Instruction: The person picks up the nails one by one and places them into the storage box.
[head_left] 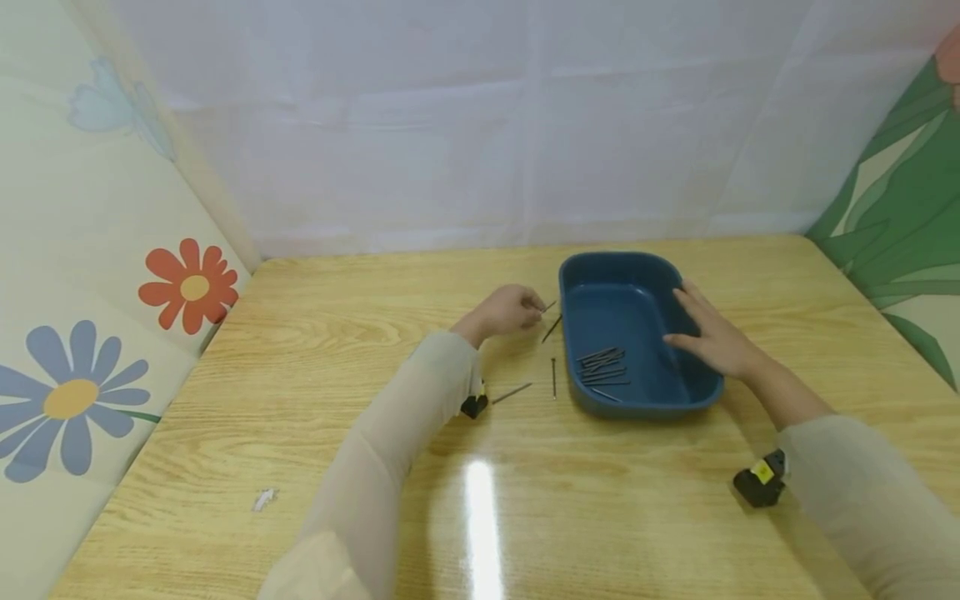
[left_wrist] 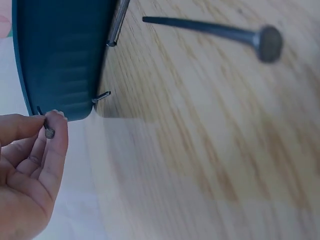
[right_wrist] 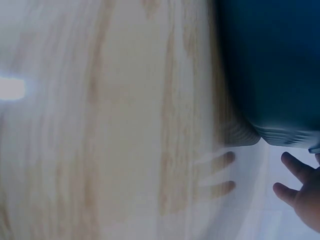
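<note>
My left hand (head_left: 513,310) pinches a dark metal nail (left_wrist: 49,131) between thumb and fingertips, its head towards the left wrist camera. It is just left of a blue plastic tub (head_left: 637,410), above the table. Inside the tub, several nails (head_left: 604,367) lie in a loose pile at the near left corner. Outside, by its left side, are three more nails: one near the wall (head_left: 552,328), one farther forward (head_left: 554,379) and one slanting (head_left: 512,393) by the left wrist. My right hand (head_left: 716,337) rests at the tub's right rim, fingers spread and fairly straight.
A small white scrap (head_left: 264,499) lies on the wooden table (head_left: 600,517) at the front left. Black wrist cameras hang beneath both sleeves. A white cloth (head_left: 450,150) stands behind the table, with flower-patterned panels (head_left: 75,275) at the sides.
</note>
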